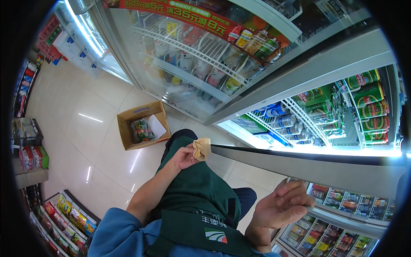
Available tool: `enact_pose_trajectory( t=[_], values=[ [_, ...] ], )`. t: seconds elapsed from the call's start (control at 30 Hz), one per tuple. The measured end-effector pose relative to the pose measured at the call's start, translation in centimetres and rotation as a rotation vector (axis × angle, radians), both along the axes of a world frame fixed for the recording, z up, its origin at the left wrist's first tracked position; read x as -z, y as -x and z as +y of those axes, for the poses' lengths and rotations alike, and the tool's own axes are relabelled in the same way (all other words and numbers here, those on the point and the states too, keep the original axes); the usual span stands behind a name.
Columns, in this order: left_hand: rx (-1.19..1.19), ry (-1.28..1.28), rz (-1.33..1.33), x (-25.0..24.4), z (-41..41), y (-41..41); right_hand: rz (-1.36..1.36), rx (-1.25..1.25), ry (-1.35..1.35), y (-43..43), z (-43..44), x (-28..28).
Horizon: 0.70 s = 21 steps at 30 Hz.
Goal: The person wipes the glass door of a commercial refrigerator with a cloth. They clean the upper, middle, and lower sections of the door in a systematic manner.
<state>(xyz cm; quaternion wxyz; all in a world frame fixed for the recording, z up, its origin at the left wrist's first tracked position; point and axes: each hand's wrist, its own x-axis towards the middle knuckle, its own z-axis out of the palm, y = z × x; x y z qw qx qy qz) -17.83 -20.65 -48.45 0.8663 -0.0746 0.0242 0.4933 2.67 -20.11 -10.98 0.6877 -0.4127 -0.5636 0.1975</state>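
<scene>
My left hand (185, 156) grips a folded tan cloth (202, 149) beside the end of an opened refrigerator door (257, 160). On the right, my right hand (284, 202) is raised against that door's near side, its fingers curled at the edge; what the fingertips touch is partly hidden. Beyond the door, the lit drinks refrigerator shows green beer cans (372, 109) and silver-blue cans (289, 125) on white wire shelves (305, 120). A closed glass door (192, 64) with a red promotional strip covers bottles to its left. I wear a dark green apron (192, 189).
An open cardboard box (128, 135) holding a plastic-wrapped item stands on the tiled floor left of my legs. Snack racks (67, 221) are at the lower left. Another chilled display (327, 231) lies at the lower right. White cartons (70, 48) stand at the upper left.
</scene>
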Motion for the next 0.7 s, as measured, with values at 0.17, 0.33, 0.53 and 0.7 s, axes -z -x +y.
enact_pose_trajectory(
  t=[0.17, 0.33, 0.53, 0.7],
  values=[
    [0.154, -0.078, 0.083, 0.9, 0.1, -0.2, 0.013, -0.024, 0.001, -1.1, -3.5, -0.1],
    [0.398, -0.181, 0.169, -0.2, 0.7, -2.3, 0.115, -0.061, -0.011, -3.5, -9.3, -0.3],
    [0.691, -0.357, 0.251, -1.4, -1.3, -5.9, 0.272, -0.250, -0.136, -10.3, -17.5, 0.8],
    [0.776, -0.405, 0.174, -0.9, -4.7, -8.7, 0.215, -0.304, -0.187, -15.4, -22.2, 0.8]
  ],
)
